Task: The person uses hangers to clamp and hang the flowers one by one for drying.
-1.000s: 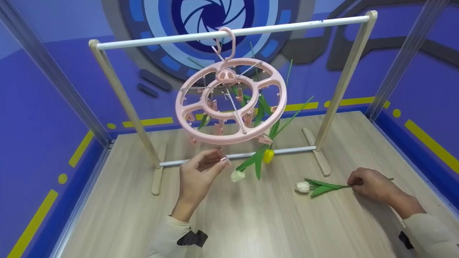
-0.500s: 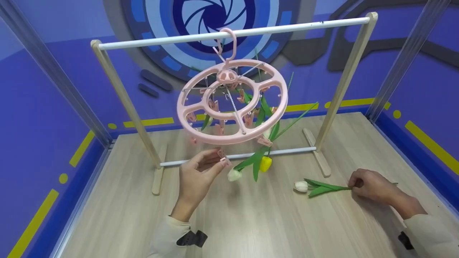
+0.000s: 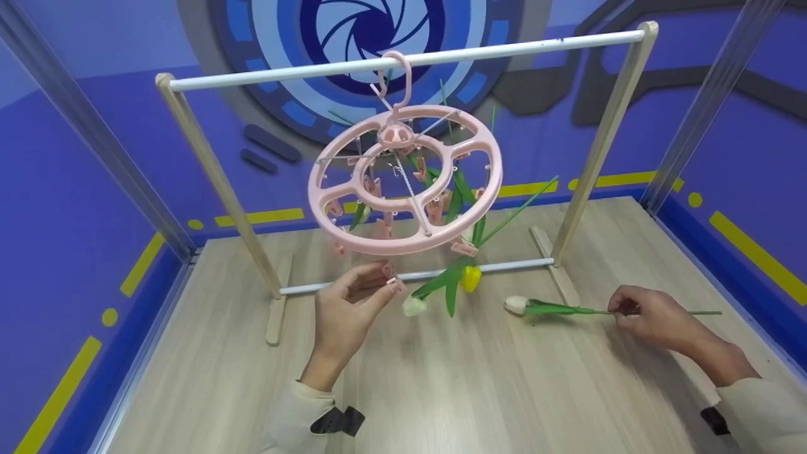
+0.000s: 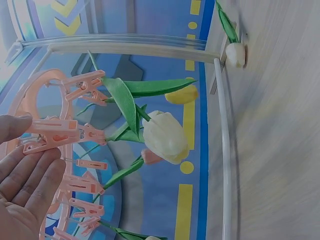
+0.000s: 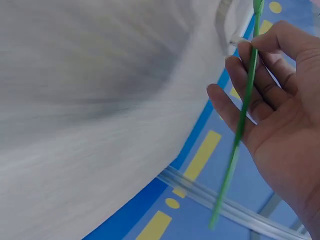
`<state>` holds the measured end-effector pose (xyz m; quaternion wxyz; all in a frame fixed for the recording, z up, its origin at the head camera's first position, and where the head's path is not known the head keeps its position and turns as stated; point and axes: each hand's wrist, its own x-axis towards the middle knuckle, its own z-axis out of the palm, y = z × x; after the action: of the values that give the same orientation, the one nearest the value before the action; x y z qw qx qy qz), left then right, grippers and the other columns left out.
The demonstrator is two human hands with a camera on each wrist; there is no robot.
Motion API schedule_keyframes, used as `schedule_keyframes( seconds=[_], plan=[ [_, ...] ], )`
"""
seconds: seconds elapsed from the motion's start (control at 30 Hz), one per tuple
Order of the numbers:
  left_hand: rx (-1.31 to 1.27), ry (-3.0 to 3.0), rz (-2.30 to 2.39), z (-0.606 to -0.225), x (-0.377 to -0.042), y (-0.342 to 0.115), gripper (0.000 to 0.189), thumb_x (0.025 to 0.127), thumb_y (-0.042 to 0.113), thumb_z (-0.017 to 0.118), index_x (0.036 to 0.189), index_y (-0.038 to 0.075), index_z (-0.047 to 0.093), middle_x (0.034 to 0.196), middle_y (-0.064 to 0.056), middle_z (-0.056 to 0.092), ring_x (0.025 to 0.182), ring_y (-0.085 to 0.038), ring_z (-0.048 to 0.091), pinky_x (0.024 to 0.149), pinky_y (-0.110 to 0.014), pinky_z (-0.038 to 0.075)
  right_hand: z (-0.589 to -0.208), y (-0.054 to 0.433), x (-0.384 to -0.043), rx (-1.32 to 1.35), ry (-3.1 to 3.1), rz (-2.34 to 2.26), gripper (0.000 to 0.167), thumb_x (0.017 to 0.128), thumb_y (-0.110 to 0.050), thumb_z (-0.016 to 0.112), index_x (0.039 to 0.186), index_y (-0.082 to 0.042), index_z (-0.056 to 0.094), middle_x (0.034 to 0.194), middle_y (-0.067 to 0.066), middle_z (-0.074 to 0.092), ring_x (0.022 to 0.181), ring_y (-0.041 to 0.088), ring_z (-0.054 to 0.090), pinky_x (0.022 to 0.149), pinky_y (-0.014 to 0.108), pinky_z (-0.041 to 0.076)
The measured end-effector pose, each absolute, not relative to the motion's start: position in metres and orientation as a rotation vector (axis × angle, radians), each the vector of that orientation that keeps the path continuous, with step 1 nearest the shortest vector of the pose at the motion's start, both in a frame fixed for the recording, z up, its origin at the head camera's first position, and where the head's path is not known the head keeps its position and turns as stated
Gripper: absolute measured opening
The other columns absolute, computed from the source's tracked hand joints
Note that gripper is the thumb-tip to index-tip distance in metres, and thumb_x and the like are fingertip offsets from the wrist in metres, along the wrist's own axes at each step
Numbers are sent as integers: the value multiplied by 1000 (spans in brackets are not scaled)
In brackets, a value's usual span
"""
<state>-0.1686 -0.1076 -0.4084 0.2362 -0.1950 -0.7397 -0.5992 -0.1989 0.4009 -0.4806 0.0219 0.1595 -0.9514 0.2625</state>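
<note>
My left hand point(image 3: 347, 321) pinches a pink clothespin point(image 4: 55, 132) between thumb and fingers, below the front rim of a round pink clip hanger point(image 3: 403, 243). In my right hand point(image 3: 656, 318), thumb and fingertips pinch the green stem point(image 5: 248, 85) of a white artificial tulip point(image 3: 517, 306). Its bloom points left, and the stem's end sticks out past the hand on the right. From the hanger's clothespins hang other tulips, among them a white one point(image 4: 165, 137) and a yellow one point(image 3: 470, 279), blooms down.
The hanger hooks over the white top bar point(image 3: 504, 49) of a rack with wooden posts point(image 3: 608, 132). A lower white bar point(image 3: 514, 266) runs between its feet on the wood-grain table point(image 3: 479, 384). Patterned blue panels point(image 3: 120, 164) enclose the table.
My right hand has lifted the tulip, whose bloom has moved up and slightly left. The left hand stays in place on the clothespin. The hanging flowers sway a little.
</note>
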Motion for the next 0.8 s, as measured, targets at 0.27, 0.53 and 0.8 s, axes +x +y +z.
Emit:
schedule_keyframes(
  seconds=[0.27,0.53,0.8],
  plan=[
    [-533,-1987,-1704,-408,-169,-107,33,88,5,88,118,-2,76,107,-8,79,98,-24,77,87,-35,64,-463,384,-197,696,-2735,785,28,84,10,82,96,-14,73,93,-5,70,85,7,67,77,27,62],
    [-528,-1993,-1679,-409,-169,-107,33,88,3,87,118,-5,75,108,-9,79,98,-24,77,87,-34,64,-443,359,-195,912,-2545,681,38,76,15,87,97,-16,79,92,-10,69,82,4,67,76,9,54],
    [-533,-1995,-1689,-409,-169,-106,32,89,5,87,118,-1,76,109,-7,79,98,-24,77,88,-34,64,-422,333,-187,950,-2519,681,39,76,13,89,97,-18,79,92,-13,68,83,4,68,77,7,53]
  ],
)
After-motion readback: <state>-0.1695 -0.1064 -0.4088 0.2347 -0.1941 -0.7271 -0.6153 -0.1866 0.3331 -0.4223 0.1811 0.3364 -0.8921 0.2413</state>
